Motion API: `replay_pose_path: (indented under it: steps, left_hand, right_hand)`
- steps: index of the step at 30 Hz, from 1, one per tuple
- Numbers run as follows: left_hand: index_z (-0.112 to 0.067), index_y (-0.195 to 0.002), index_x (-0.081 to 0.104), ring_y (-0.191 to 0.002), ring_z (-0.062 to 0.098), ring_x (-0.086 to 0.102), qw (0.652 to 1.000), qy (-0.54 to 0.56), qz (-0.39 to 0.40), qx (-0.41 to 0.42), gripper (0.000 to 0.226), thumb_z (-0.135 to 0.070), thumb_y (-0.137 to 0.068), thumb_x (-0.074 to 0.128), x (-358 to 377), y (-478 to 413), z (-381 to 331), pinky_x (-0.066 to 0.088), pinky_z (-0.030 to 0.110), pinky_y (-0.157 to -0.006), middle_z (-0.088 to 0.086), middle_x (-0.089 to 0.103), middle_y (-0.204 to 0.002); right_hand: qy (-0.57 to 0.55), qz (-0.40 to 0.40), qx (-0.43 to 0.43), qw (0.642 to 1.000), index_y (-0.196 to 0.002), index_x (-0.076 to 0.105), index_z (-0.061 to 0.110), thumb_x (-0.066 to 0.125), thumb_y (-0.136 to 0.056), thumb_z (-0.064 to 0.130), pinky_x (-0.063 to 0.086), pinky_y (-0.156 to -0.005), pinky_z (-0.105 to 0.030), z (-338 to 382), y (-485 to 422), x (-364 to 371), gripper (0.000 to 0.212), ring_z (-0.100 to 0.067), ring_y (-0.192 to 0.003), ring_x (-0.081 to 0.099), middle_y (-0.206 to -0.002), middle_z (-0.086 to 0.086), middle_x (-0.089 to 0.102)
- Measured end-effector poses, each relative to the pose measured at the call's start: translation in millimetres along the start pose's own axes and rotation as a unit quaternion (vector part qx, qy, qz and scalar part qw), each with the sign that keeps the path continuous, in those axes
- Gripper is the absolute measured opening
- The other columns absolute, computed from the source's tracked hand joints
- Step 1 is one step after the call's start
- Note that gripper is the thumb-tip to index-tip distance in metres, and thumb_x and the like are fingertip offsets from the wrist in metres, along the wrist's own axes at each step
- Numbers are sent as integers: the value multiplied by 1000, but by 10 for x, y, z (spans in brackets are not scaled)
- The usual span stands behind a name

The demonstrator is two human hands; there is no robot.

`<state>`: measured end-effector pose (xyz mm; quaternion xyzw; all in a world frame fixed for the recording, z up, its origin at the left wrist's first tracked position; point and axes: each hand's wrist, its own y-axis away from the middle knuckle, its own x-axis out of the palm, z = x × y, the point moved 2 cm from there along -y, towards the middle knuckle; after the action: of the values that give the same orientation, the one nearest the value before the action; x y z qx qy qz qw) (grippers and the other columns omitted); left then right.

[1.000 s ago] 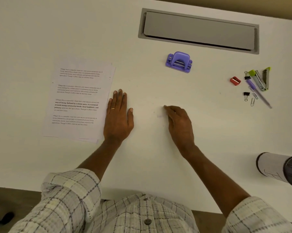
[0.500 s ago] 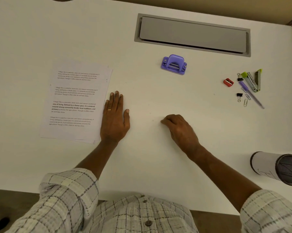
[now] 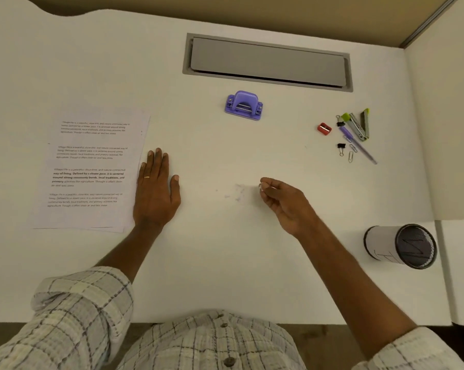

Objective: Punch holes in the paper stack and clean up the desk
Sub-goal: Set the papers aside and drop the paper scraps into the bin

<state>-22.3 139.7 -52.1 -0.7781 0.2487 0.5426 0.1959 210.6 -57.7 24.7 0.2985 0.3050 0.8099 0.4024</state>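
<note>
The paper stack (image 3: 92,169) lies flat at nine o'clock on the white surface (image 3: 225,263), its sheets slightly fanned at the near edge. It looks light and floppy; judged from that, it should be squared and lifted by an edge with fingers under and thumb on top, since loose sheets will slide over one another. The left hand (image 3: 156,190) rests flat, fingers spread and holding nothing, its little-finger side just touching or right beside the stack's right edge; which, I cannot tell.

The hole punch (image 3: 243,106) sits at twelve o'clock, well apart from both hands; small, rigid plastic, easily taken across its body.

The right hand (image 3: 284,201) hovers at three o'clock of centre, fingertips pinched together, seemingly on a tiny pale scrap, too small to identify. Just left of it faint paper bits (image 3: 237,192) scatter the surface; they are featherlight and better swept or pinched. A cylindrical holder (image 3: 402,245) lies on its side at four o'clock.
</note>
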Motion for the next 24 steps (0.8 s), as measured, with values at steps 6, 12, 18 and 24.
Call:
replay_pose_path:
  steps: [6,12,18,24]
  left_hand:
    - [0,-158,28,-158,28,18,1000,2,-17,13,63,-34,-105,32,-12,-4,-14,17,46,-129,16,23,-168]
    - [1,-157,30,-157,30,18,999,2,-35,25,65,-35,-103,30,57,-22,34,15,46,-129,19,25,-166]
    - [-2,-158,28,-157,32,18,999,1,-36,29,65,-39,-104,28,78,-25,67,13,46,-129,20,25,-166]
    - [-6,-159,25,-157,19,10,999,-6,-39,25,65,-41,-104,26,96,-18,77,6,38,-129,16,22,-168]
  right_hand:
    - [-165,-8,29,986,-109,69,1,67,-87,-2,61,-77,-19,367,540,-720,23,-12,-82,73,-91,-7,75]
    - [-144,-124,-125,974,-98,77,8,72,-77,5,58,-79,-16,783,1166,-1956,21,-9,-89,74,-95,-3,76]
    - [146,-271,-201,930,-100,80,15,72,-92,8,57,-96,-29,768,1489,-2663,14,-17,-97,72,-99,-5,78]
    - [331,-361,-230,841,-92,80,32,78,-87,18,52,-79,-10,695,1497,-2569,15,3,-82,72,-85,10,78]
